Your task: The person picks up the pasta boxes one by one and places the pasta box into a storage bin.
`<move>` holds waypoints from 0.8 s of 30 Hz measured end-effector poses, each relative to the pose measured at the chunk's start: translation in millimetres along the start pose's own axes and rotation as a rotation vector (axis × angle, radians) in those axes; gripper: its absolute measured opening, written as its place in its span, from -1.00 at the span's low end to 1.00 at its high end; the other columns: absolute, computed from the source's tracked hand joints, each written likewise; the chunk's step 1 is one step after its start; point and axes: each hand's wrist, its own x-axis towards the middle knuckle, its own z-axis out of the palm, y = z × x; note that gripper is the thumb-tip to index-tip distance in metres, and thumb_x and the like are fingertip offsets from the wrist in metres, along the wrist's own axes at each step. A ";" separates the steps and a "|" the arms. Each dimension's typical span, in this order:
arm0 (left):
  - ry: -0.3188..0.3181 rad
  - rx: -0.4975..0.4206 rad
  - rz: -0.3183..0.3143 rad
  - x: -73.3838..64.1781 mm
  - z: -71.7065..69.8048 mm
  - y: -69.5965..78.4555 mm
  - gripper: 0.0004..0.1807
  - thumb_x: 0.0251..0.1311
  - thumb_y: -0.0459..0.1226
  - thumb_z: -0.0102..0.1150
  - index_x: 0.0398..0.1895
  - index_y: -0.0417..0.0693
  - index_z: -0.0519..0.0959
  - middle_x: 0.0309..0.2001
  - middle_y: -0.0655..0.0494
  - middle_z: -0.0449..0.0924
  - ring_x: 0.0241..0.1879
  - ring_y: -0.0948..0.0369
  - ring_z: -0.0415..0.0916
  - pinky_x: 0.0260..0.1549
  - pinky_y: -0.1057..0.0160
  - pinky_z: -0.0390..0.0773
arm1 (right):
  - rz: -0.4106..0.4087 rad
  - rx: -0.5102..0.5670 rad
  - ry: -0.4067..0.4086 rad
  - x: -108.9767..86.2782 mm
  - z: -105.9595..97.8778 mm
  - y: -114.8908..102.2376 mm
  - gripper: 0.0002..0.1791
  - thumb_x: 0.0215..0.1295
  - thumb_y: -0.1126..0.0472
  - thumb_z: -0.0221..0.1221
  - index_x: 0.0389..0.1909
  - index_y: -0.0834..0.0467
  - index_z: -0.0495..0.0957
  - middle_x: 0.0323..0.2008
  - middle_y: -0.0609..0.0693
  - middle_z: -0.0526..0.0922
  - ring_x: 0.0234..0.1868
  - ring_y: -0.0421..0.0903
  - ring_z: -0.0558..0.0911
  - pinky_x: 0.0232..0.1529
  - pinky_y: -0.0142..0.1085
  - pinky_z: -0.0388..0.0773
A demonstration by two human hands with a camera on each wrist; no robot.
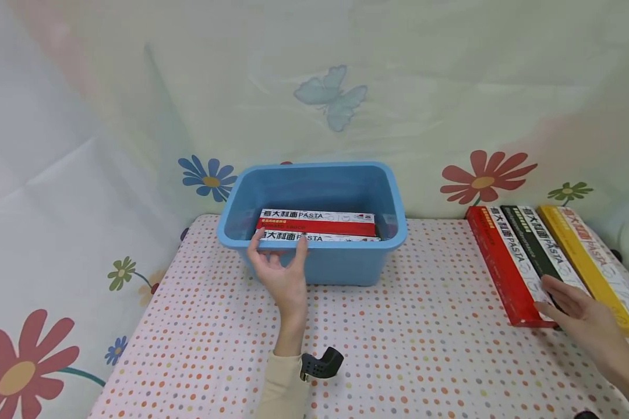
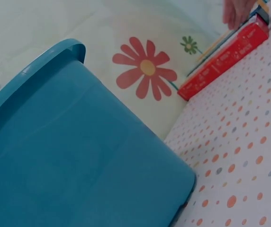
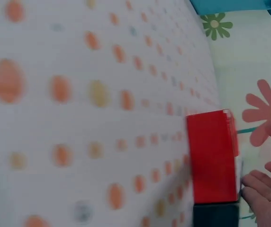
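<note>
A blue plastic bin stands against the backdrop, holding red-and-white pasta boxes. My left hand grips its front rim, some fingertips over the edge and others just below it. To the right lie a red pasta box, a dark green pasta box and a yellow pasta box, side by side. My right hand is over the near ends of the red and green boxes, thumb and fingers apart. In the right wrist view, its fingers are beside the red box's end.
A dotted cloth covers the table between the bin and the boxes. The flowered backdrop rises right behind them. A small dark object shows at the bottom right edge.
</note>
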 end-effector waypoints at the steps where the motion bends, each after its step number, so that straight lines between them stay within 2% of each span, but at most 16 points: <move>1: 0.006 0.004 0.007 0.7 -1.1 0.4 -0.18 0.17 -0.52 0.43 0.43 -0.23 0.20 0.38 -0.15 0.32 0.06 0.04 0.45 -0.04 0.25 0.71 | -0.003 -0.001 0.009 -2.4 3.2 1.2 -0.20 0.67 0.06 0.00 0.61 0.43 -0.10 0.53 0.55 0.00 0.58 0.40 -0.02 -0.02 -0.84 0.28; 5: 0.014 0.008 0.026 3.6 -3.7 1.3 -0.19 0.16 -0.51 0.44 0.42 -0.24 0.21 0.38 -0.15 0.32 0.06 0.03 0.45 -0.05 0.27 0.69 | -0.051 0.007 0.018 -10.2 9.9 -1.0 -0.23 0.67 0.12 0.00 0.61 0.43 -0.11 0.53 0.57 -0.01 0.58 0.42 -0.06 0.05 -0.88 0.11; 9: 0.024 0.013 0.037 5.3 -3.6 2.1 -0.21 0.15 -0.50 0.46 0.40 -0.22 0.24 0.33 -0.11 0.36 0.05 0.00 0.46 -0.08 0.28 0.67 | -0.087 -0.032 0.009 -11.5 9.9 -9.1 -0.22 0.66 0.15 0.02 0.60 0.48 -0.14 0.50 0.62 0.02 0.52 0.53 0.03 -0.05 -0.90 0.15; 14: 0.032 0.007 0.029 4.8 -2.4 1.3 -0.22 0.14 -0.51 0.46 0.38 -0.15 0.27 0.31 -0.10 0.38 0.04 -0.03 0.45 -0.10 0.28 0.66 | -0.107 -0.147 0.003 -6.5 5.5 -16.1 -0.17 0.63 0.12 0.07 0.54 0.57 -0.12 0.42 0.68 0.11 0.37 0.64 0.24 -0.19 -0.88 0.28; 15: 0.030 0.008 0.028 4.6 -2.1 0.8 -0.22 0.14 -0.51 0.46 0.39 -0.16 0.27 0.32 -0.11 0.37 0.05 -0.03 0.45 -0.10 0.28 0.66 | -0.101 -0.166 0.003 -4.9 5.1 -17.2 -0.16 0.63 0.12 0.08 0.54 0.59 -0.11 0.40 0.69 0.13 0.34 0.65 0.27 -0.10 -0.77 0.44; 17: 0.028 0.011 0.023 3.9 -1.6 0.8 -0.20 0.14 -0.50 0.46 0.40 -0.19 0.25 0.33 -0.11 0.37 0.07 -0.02 0.46 -0.08 0.27 0.67 | -0.077 -0.179 0.002 -2.0 4.1 -19.8 -0.16 0.62 0.12 0.08 0.53 0.60 -0.10 0.38 0.70 0.16 0.31 0.65 0.31 0.03 -0.39 0.67; 19: 0.024 0.024 0.020 3.2 -1.4 0.0 -0.19 0.15 -0.49 0.46 0.42 -0.24 0.23 0.35 -0.14 0.36 0.09 0.00 0.47 -0.05 0.26 0.68 | -0.033 -0.181 0.010 0.8 3.3 -22.0 -0.17 0.62 0.13 0.08 0.53 0.59 -0.10 0.35 0.71 0.19 0.28 0.65 0.34 0.00 -0.06 0.67; 21: 0.018 0.034 0.015 2.3 -1.1 -0.7 -0.18 0.17 -0.49 0.45 0.43 -0.26 0.21 0.37 -0.16 0.34 0.11 0.02 0.48 -0.05 0.27 0.68 | 0.014 -0.166 0.011 2.7 2.1 -23.7 -0.17 0.62 0.14 0.08 0.53 0.58 -0.12 0.33 0.71 0.20 0.26 0.64 0.35 -0.09 0.09 0.65; 22: 0.017 0.036 0.010 1.7 -1.0 -0.8 -0.18 0.16 -0.49 0.45 0.43 -0.27 0.21 0.37 -0.16 0.34 0.11 0.03 0.48 -0.05 0.27 0.69 | 0.029 -0.159 0.011 3.3 1.4 -24.0 -0.16 0.62 0.14 0.09 0.53 0.58 -0.12 0.32 0.72 0.21 0.24 0.64 0.35 -0.14 0.03 0.68; 24: 0.016 0.042 0.006 0.4 -1.2 -0.9 -0.19 0.17 -0.50 0.44 0.43 -0.26 0.21 0.36 -0.15 0.35 0.10 0.03 0.47 -0.06 0.28 0.69 | 0.048 -0.150 0.018 4.8 0.0 -24.3 -0.17 0.61 0.15 0.10 0.53 0.57 -0.11 0.29 0.72 0.23 0.22 0.63 0.37 -0.35 -0.27 0.73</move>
